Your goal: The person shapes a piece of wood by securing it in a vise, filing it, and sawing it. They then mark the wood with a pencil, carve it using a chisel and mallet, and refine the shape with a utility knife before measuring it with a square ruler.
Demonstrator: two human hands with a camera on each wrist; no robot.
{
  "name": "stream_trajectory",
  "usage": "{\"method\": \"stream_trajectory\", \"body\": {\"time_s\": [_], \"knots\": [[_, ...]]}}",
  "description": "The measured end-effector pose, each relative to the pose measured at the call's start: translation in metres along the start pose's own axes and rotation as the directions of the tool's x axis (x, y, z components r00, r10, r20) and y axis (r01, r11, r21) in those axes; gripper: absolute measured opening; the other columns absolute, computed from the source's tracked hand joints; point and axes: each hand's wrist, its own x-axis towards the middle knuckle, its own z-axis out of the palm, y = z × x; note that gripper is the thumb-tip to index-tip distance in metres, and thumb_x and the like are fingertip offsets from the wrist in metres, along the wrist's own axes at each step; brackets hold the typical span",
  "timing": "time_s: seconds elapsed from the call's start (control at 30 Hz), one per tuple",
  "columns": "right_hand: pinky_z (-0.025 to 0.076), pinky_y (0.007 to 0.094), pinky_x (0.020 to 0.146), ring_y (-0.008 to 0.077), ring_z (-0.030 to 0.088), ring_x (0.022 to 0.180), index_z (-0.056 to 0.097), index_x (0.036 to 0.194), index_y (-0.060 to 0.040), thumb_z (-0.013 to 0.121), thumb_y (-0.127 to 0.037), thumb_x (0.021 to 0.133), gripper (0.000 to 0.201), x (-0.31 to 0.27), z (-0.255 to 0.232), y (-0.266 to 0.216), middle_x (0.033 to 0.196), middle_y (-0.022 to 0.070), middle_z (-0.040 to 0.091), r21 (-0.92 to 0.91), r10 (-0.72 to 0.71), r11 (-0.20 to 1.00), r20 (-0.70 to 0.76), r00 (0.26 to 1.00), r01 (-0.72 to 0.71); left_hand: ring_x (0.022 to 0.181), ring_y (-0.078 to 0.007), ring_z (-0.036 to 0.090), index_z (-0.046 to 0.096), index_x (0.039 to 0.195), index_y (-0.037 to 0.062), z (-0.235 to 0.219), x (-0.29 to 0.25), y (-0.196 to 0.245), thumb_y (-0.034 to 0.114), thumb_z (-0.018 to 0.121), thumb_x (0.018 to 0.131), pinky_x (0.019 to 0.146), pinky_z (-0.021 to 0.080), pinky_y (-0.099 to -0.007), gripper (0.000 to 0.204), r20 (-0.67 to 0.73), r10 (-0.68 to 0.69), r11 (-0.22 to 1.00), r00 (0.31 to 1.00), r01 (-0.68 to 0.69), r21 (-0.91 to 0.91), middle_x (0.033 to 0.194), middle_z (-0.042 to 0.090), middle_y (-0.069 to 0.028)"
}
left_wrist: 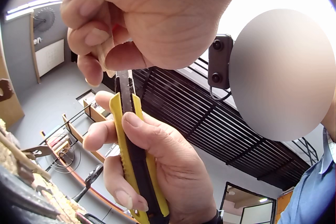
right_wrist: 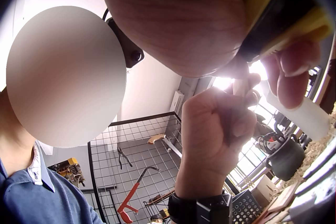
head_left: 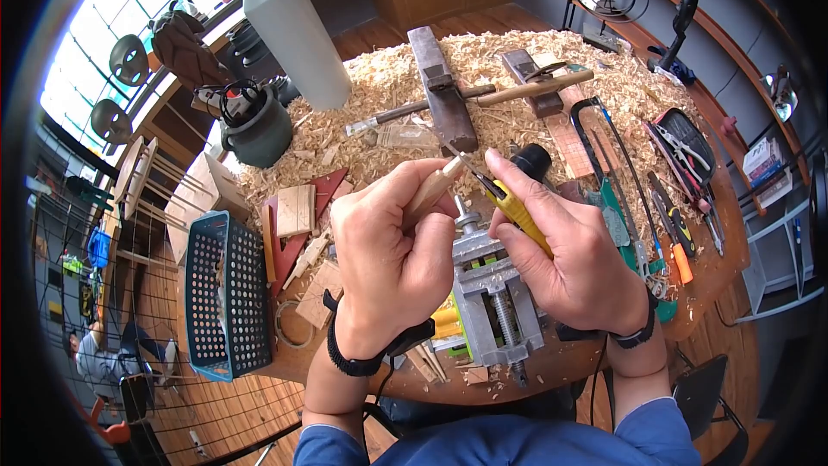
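My left hand [head_left: 379, 250] grips a slim, light-coloured piece of wood [head_left: 442, 181], its narrowed end poking up past the fingers. In my right hand [head_left: 576, 259] is a yellow and black utility knife [head_left: 521, 217], its blade slanting toward the wood's tip in the head view. The left wrist view shows the thumb laid along the utility knife [left_wrist: 137, 155] and its blade running up to the left fingers, which hide part of the wood. Both hands are above a metal vise [head_left: 496, 315] at the table's near edge.
Wood shavings [head_left: 379, 69] cover much of the table, with wooden planes [head_left: 440, 91] among them. A teal basket [head_left: 226, 293] stands at left, near a dark pot [head_left: 259, 134] and a tall white bottle [head_left: 297, 34]. Saws [head_left: 617, 198] and pliers [head_left: 686, 151] lie at right.
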Motion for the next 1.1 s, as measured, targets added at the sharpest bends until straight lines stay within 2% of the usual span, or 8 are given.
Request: {"method": "stream_trajectory", "body": {"time_s": [0.67, 0.8, 0.9, 0.93, 1.0, 1.03, 1.1], "knots": [[0.059, 0.0371, 0.081, 0.0296, 0.076, 0.085, 0.044, 0.158, 0.0077, 0.065, -0.002, 0.102, 0.061, -0.001, 0.000, 0.001, 0.094, 0.0183, 0.074, 0.010, -0.007, 1.000, 0.003, 1.000, 0.007, 0.057, -0.0109, 0.064, 0.074, 0.104, -0.0063, 0.000, 0.000, 0.001, -0.003, 0.056, 0.081, 0.055, 0.049, -0.0258, 0.030, -0.005, -0.010, 1.000, 1.000, 0.010, -0.008, 0.070, 0.069, -0.0077], [0.059, 0.0375, 0.080, 0.0305, 0.076, 0.085, 0.046, 0.157, 0.0080, 0.066, -0.001, 0.101, 0.060, 0.000, 0.000, 0.001, 0.094, 0.0185, 0.074, 0.003, -0.024, 1.000, 0.000, 1.000, 0.024, 0.055, -0.0097, 0.060, 0.074, 0.102, -0.0053, 0.001, 0.002, 0.000, 0.000, 0.062, 0.090, 0.052, 0.045, -0.0263, 0.018, -0.008, -0.012, 1.000, 1.000, 0.012, -0.026, 0.067, 0.066, -0.0064], [0.058, 0.0347, 0.079, 0.0250, 0.074, 0.081, 0.050, 0.155, 0.0066, 0.064, -0.002, 0.100, 0.057, 0.002, -0.002, -0.001, 0.093, 0.0155, 0.074, -0.070, -0.093, 0.994, -0.059, 0.994, 0.089, 0.053, -0.0083, 0.056, 0.074, 0.097, -0.0023, 0.001, 0.004, 0.005, 0.009, 0.069, 0.100, 0.049, 0.040, -0.0281, 0.012, 0.008, -0.084, 0.996, 0.996, 0.084, 0.021, 0.062, 0.061, -0.0042], [0.059, 0.0376, 0.078, 0.0280, 0.075, 0.083, 0.051, 0.153, 0.0069, 0.064, -0.001, 0.098, 0.057, 0.002, -0.009, -0.006, 0.097, 0.0199, 0.074, -0.023, 0.005, 1.000, -0.075, 0.997, -0.007, 0.050, -0.0097, 0.054, 0.074, 0.095, -0.0006, 0.003, 0.004, 0.006, 0.010, 0.070, 0.100, 0.048, 0.039, -0.0295, 0.013, -0.010, -0.077, 0.996, 0.997, 0.078, 0.038, 0.059, 0.058, -0.0044], [0.056, 0.0330, 0.067, 0.0167, 0.066, 0.069, 0.055, 0.152, 0.0024, 0.066, -0.001, 0.094, 0.058, 0.004, -0.010, -0.009, 0.083, 0.0126, 0.069, 0.018, 0.094, 0.996, -0.174, 0.980, -0.092, 0.049, -0.0219, 0.061, 0.070, 0.086, 0.0032, 0.006, 0.003, 0.006, 0.015, 0.072, 0.100, 0.048, 0.045, -0.0365, 0.019, 0.041, -0.026, 0.995, 0.999, 0.022, 0.101, 0.060, 0.061, -0.0089], [0.048, 0.0286, 0.060, 0.0101, 0.057, 0.065, 0.063, 0.143, 0.0019, 0.067, -0.006, 0.098, 0.047, 0.004, -0.010, -0.015, 0.078, 0.0046, 0.065, 0.089, 0.185, 0.982, -0.205, 0.961, -0.170, 0.049, -0.0267, 0.064, 0.068, 0.082, 0.0046, 0.007, 0.003, 0.010, 0.018, 0.072, 0.100, 0.048, 0.047, -0.0396, 0.023, 0.088, -0.009, 0.992, 0.996, -0.002, 0.128, 0.060, 0.063, -0.0104], [0.040, 0.0249, 0.059, 0.0051, 0.051, 0.067, 0.071, 0.121, 0.0016, 0.069, -0.014, 0.101, 0.025, 0.003, -0.012, -0.020, 0.078, -0.0013, 0.062, 0.202, 0.326, 0.936, -0.189, 0.926, -0.288, 0.049, -0.0191, 0.058, 0.069, 0.084, 0.0005, 0.007, -0.001, 0.017, 0.013, 0.071, 0.101, 0.049, 0.045, -0.0341, 0.021, 0.230, 0.012, 0.980, 0.973, -0.057, 0.190, 0.062, 0.063, -0.0108]]}}
